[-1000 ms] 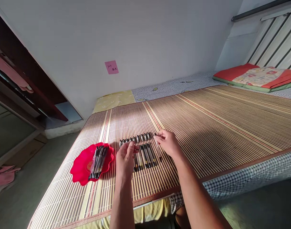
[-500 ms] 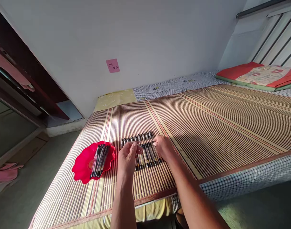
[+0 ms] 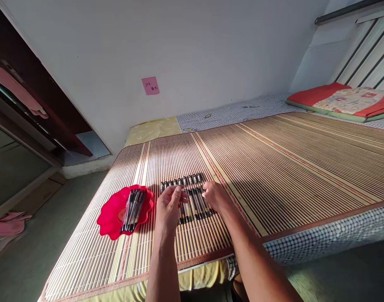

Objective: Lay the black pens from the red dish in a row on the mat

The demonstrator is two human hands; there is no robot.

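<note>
A row of several black pens lies side by side on a striped bamboo mat. A line of pen caps sits just beyond them. My left hand rests over the left end of the row, its fingers curled; anything it holds is hidden. My right hand is at the right end of the row, fingers bent down onto the pens there. A red scalloped plate to the left holds a bundle of several more pens.
The mat covers a bed with a checked sheet along the near edge. An orange and floral pillow lies at the far right. A pink note is stuck on the white wall. A dark cabinet stands left, above the floor.
My right hand, which held a clear pen barrel above the right end of the row, has come down onto the row. My left hand has barely moved.
</note>
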